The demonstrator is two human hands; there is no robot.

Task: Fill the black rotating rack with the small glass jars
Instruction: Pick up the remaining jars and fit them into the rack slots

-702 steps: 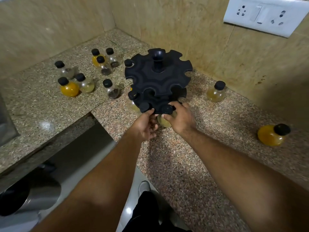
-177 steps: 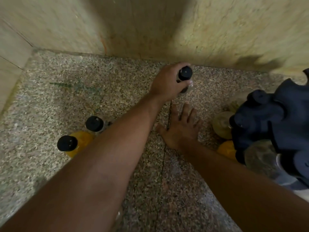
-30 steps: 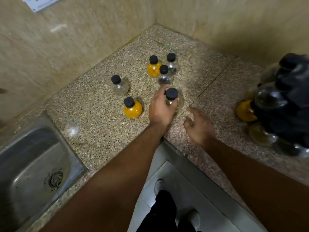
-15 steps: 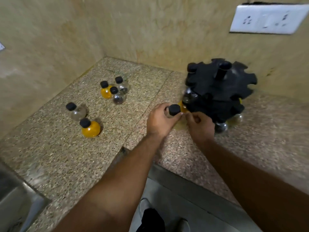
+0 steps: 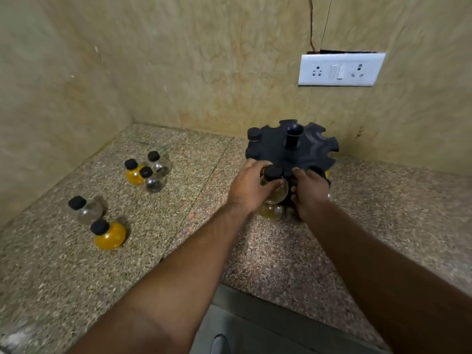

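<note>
Left grip (image 5: 251, 187) around jar (image 5: 274, 186) at rack (image 5: 293, 154) edge

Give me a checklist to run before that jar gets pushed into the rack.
1. Left hand grips the small round glass jar with the black cap: ok.
2. Right hand steadies the black rotating plastic rack: ok.
3. Jar upright, cap on top: ok.
4. Jar neck seated in a slot: cannot tell, the fingers hide it.
5. Free slots on the top tier: ok, several open notches.
6. Jars left to load: five stand on the speckled granite counter, among them the yellow-filled jar.
</note>
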